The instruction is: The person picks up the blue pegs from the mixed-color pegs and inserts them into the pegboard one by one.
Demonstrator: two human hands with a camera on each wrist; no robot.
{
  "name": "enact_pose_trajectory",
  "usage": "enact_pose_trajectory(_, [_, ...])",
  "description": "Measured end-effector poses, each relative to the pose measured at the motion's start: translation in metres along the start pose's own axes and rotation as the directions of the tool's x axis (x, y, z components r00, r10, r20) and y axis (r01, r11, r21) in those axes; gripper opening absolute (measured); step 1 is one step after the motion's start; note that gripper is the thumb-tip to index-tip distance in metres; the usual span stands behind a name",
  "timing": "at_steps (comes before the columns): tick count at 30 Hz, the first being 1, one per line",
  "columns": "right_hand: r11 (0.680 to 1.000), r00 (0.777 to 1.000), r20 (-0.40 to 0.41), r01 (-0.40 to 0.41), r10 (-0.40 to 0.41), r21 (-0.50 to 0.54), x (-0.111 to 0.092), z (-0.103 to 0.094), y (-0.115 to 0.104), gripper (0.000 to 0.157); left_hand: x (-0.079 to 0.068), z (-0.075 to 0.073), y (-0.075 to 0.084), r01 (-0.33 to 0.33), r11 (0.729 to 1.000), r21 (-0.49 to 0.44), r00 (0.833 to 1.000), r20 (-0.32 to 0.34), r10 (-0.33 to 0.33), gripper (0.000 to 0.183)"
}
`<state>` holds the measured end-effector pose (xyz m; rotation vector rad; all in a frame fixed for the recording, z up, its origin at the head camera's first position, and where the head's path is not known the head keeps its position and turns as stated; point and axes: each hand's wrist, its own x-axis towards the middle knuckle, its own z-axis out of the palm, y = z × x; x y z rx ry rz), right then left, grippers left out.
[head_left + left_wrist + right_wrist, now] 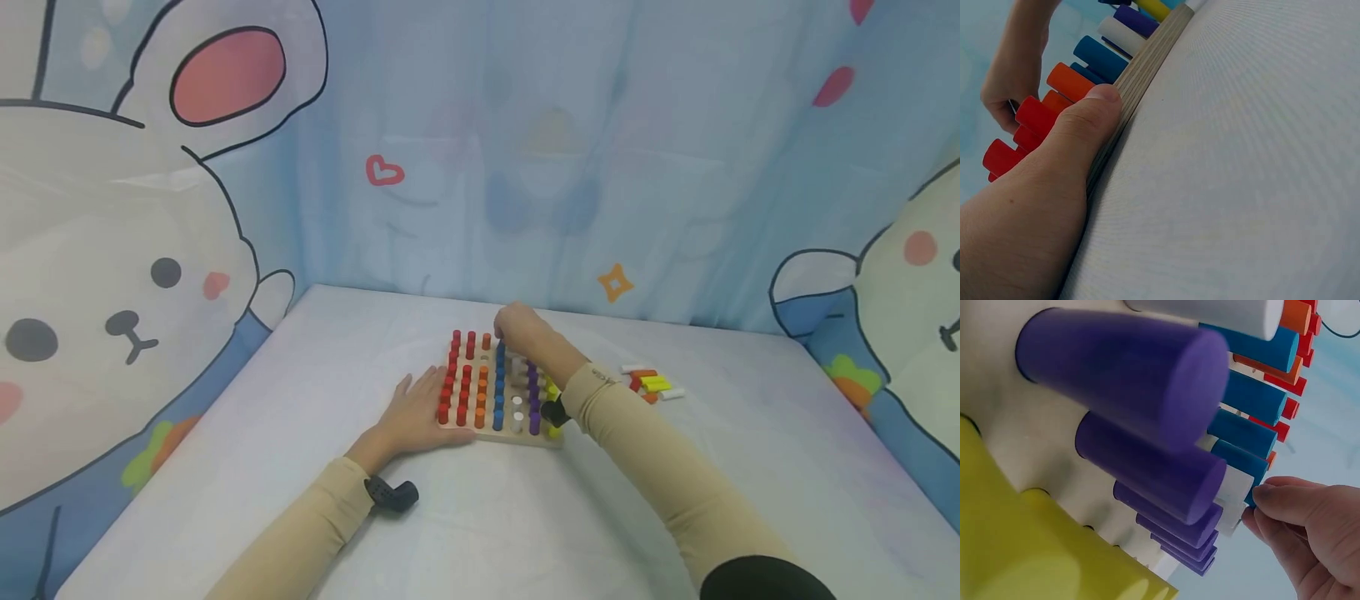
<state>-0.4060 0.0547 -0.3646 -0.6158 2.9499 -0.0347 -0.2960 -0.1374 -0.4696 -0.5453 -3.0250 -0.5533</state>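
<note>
A wooden pegboard (510,437) on the white table carries rows of coloured pegs, including red pegs (444,413), orange pegs (480,417), white pegs (517,422) and purple pegs (1122,375). My left hand (416,412) rests along the board's left side, its thumb (1088,119) pressed against the near edge. At the far end of the blue row, my right hand (528,333) pinches the top of a blue peg (1255,481) between thumb and fingertips. Yellow pegs (1022,544) stand along the right edge, partly hidden by the right forearm in the head view.
Loose pegs (652,383) in white, orange, red and yellow lie in a small pile on the table to the right of the board. Behind the table hangs a light blue printed curtain (450,225).
</note>
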Motion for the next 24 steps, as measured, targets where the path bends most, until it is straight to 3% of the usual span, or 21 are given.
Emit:
enact_pose_trajectory(11, [0.989,0.994,-0.044,0.091,-0.097,-0.112,0.003,0.007,0.003,0.022,0.007,0.006,-0.005,-0.020,1.000,0.002,1.000,-0.013,0.020,0.119])
enact_pose_trajectory(16, [0.994,0.994,-0.025,0.104,-0.105,-0.038,0.001,0.015,0.015,0.026,0.007,0.021,-0.007,-0.014,1.000,-0.022,1.000,-0.005,0.014,0.118])
enact_pose_trajectory(19, [0.992,0.991,-0.045,0.125,-0.125,-0.005,-0.004,0.016,0.023,0.029,0.004,0.023,-0.007,-0.006,1.000,-0.029,1.000,0.019,0.007,0.119])
enact_pose_trajectory(24, [0.989,0.984,-0.103,0.143,-0.145,-0.034,-0.020,0.007,0.030,0.029,0.000,0.017,-0.013,0.016,0.997,-0.076,0.996,0.093,-0.009,0.122])
